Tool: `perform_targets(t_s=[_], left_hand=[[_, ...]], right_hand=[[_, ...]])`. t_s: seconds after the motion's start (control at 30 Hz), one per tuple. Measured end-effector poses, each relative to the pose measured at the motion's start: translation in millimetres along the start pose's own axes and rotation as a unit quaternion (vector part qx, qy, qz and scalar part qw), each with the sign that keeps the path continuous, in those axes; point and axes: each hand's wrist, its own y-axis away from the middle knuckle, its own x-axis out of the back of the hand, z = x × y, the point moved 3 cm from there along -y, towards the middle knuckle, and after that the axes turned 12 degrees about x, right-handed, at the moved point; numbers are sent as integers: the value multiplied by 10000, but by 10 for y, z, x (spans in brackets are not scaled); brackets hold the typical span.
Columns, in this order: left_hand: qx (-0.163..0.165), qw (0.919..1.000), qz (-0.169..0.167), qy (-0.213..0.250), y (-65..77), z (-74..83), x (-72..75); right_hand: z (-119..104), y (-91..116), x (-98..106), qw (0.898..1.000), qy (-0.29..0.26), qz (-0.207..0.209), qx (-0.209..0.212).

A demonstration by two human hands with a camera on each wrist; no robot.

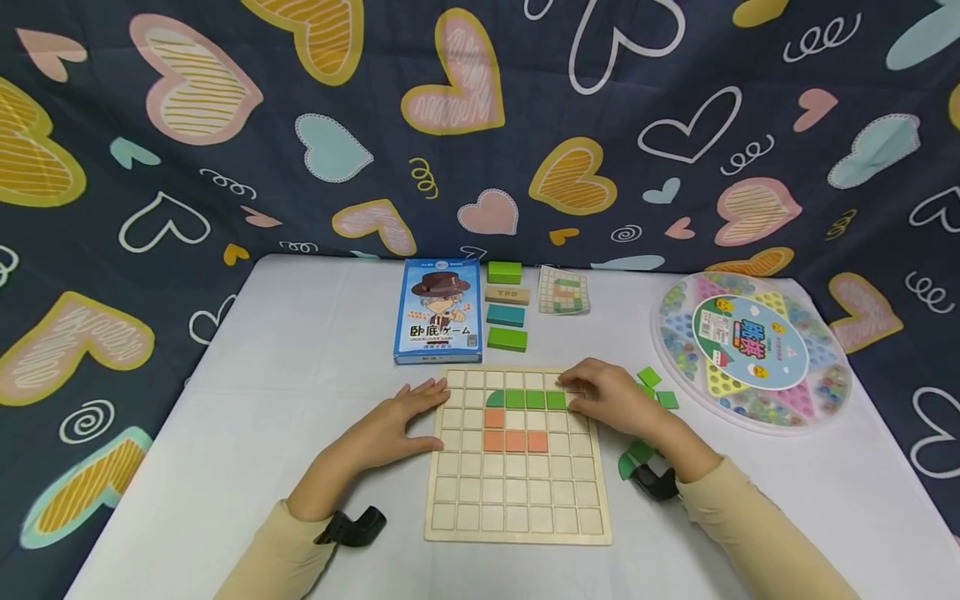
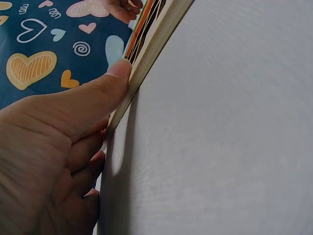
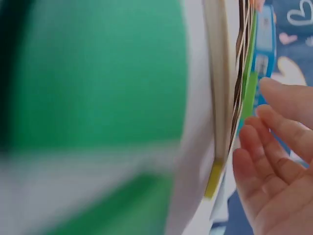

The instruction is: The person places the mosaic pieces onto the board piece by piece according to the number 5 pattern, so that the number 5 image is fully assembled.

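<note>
A wooden grid board lies on the table. On it a row holds a dark green rounded tile and three green square tiles, with several orange tiles below. My left hand rests against the board's left side, thumb and fingertips touching its edge; the left wrist view shows the thumb on that edge. Over the upper right corner is my right hand, its fingertips beside the last green square. The right wrist view shows its fingers loosely bent, with no tile visible between them.
Loose green tiles lie right of the board, some by the right wrist. Behind stand a blue game box, several blocks and a pattern card. A round marble-game case sits at the far right.
</note>
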Motion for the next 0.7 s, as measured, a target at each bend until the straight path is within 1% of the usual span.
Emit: perform_targets(t_s=[0.13, 0.3, 0.53, 0.7], left_hand=[[11, 10000, -15, 24, -8, 3, -9], [44, 10000, -18, -2, -13, -1, 4], [15, 10000, -34, 1, -19, -8, -1], [1, 10000, -35, 26, -13, -1, -9]], right_hand=[[122, 133, 115, 9992, -15, 335, -217], [244, 246, 200, 9979, 79, 412, -502], [318, 217, 208, 9978, 143, 371, -525], [336, 159, 169, 9980, 326, 229, -496]])
